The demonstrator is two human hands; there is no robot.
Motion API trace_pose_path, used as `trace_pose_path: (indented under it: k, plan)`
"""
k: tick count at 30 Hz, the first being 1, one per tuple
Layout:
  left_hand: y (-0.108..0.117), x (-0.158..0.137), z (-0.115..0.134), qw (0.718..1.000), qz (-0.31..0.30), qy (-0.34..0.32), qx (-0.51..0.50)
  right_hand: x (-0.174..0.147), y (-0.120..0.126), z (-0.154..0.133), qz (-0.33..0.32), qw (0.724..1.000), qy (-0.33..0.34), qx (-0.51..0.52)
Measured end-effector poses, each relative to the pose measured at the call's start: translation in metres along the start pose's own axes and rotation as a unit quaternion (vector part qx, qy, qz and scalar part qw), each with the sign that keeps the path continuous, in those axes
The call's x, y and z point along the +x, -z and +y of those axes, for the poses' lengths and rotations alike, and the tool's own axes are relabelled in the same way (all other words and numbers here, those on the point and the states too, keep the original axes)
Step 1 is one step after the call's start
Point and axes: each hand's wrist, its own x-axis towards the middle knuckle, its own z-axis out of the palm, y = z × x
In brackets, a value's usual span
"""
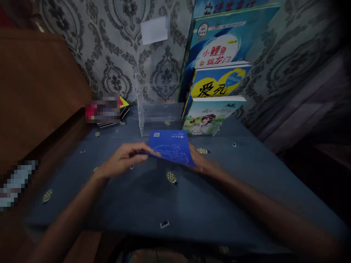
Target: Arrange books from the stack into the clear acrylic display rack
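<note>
A blue booklet hovers above the table, in from its near edge — left hand clamping its left side, right hand at its right, finger closure unclear.

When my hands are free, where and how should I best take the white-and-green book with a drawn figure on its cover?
Probably pinch the white-and-green book by its top edge, from above: that edge is exposed, while the clear plastic rack seems to hold its base and the blue-and-yellow book stands behind.
</note>
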Motion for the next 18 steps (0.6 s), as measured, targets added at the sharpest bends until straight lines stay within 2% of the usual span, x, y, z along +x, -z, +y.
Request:
trace_pose_path:
  k: [1,4,7,10,14,18]
  plan:
    - [-0.009,-0.008,-0.01,0.999,-0.039,-0.003,0.003,-0.006,0.0,0.009,-0.009,1.0,0.005,-0.003]
    - [-0.039,-0.033,-0.044,0.994,-0.087,0.007,0.068,-0.027,-0.002,0.026,-0.039,0.999,-0.01,-0.037]
    - [-0.058,-0.048,-0.063,0.984,-0.095,0.002,0.152,-0.036,0.0,0.026,-0.035,0.996,-0.053,-0.07]
    - [-0.065,-0.053,-0.066,0.976,-0.079,-0.009,0.202,-0.025,0.005,0.009,0.023,0.993,-0.08,-0.088]
    - [-0.067,-0.053,-0.064,0.961,-0.095,-0.043,0.257,0.003,0.008,-0.016,0.133,0.98,-0.102,-0.104]
    - [-0.07,-0.054,-0.066,0.952,-0.091,-0.058,0.285,0.016,0.007,-0.029,0.174,0.976,-0.107,-0.07]
